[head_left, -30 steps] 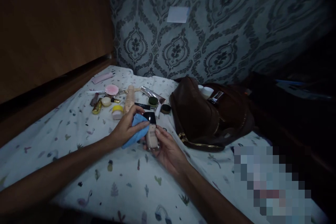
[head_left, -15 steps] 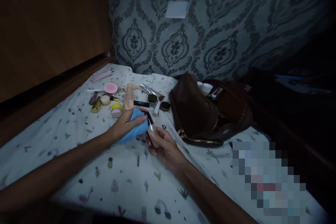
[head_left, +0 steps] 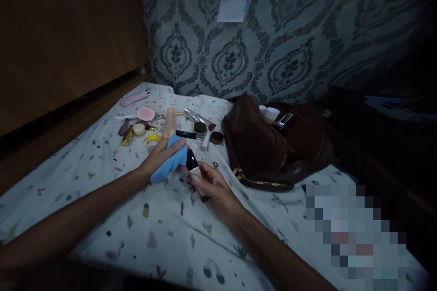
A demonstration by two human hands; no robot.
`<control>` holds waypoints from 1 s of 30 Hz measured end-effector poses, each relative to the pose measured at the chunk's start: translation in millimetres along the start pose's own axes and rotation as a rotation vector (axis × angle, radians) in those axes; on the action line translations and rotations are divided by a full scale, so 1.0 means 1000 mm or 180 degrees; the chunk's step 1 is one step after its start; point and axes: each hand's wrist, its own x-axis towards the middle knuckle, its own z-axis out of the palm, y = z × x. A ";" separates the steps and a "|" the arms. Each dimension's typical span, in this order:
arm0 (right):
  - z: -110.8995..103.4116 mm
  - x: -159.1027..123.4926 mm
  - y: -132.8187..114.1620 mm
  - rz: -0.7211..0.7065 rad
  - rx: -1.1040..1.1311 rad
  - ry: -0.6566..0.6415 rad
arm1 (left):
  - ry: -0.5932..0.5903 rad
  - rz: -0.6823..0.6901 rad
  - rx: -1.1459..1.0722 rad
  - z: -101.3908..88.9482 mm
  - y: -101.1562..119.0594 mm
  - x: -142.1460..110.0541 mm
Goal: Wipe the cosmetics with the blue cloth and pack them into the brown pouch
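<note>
My left hand [head_left: 160, 155] is closed on a blue cloth [head_left: 172, 163], which bunches out beneath the thumb and hangs beside the bottle. In my right hand [head_left: 215, 184] is a foundation bottle [head_left: 194, 168] with a black cap and beige contents, tilted with its cap toward the left hand. My right fingers wrap its lower part and hide some of it. Just beyond the hands lie a peach tube [head_left: 170, 122], a jar with a yellow lid [head_left: 153, 140] and a black pencil-like tube [head_left: 187, 134].
A brown leather bag [head_left: 256, 145] stands open at right with white-capped containers [head_left: 271, 115] inside. More cosmetics lie on the patterned sheet [head_left: 119, 218], among them a pink round compact [head_left: 145, 114], a gold tube [head_left: 127, 136] and a silver tube [head_left: 199, 118]. Behind is a papered wall [head_left: 228, 59].
The bottle has turned from facing me to a tilted, edge-on pose in my right hand. My left hand with the cloth has drawn slightly left, away from the cap.
</note>
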 end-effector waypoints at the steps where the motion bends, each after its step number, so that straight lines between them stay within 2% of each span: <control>1: 0.000 0.000 -0.001 0.0041 0.0009 -0.0010 | -0.0056 -0.0023 -0.0082 0.001 0.000 0.000; 4: 0.000 0.000 -0.003 0.0136 0.0081 -0.0014 | -0.0205 -0.0132 -0.0405 0.002 -0.002 0.001; 10: 0.001 0.000 -0.006 0.0163 0.0669 0.0045 | -0.0107 -0.0185 -0.0678 0.001 -0.010 0.005; 15: 0.007 -0.001 -0.003 0.0180 0.0939 0.0087 | 0.0150 0.0260 -0.0289 0.004 -0.012 0.001; 19: 0.010 -0.001 0.000 0.0138 0.1016 0.0124 | 0.0221 0.0392 -0.0009 0.008 -0.012 -0.004; 21: 0.010 -0.001 0.001 0.0127 0.1080 0.0198 | 0.0386 0.0663 0.0261 0.008 -0.010 -0.005; 25: 0.010 0.000 0.005 0.0100 0.1131 0.0273 | 0.1030 0.1363 0.1173 0.005 0.001 -0.006; 27: 0.011 0.000 0.007 0.0086 0.1105 0.0230 | 0.1031 0.1656 0.1715 0.004 0.005 -0.008; 30: 0.012 0.001 0.007 0.0015 0.1136 0.0256 | 0.0790 0.2282 0.2597 0.010 0.004 -0.018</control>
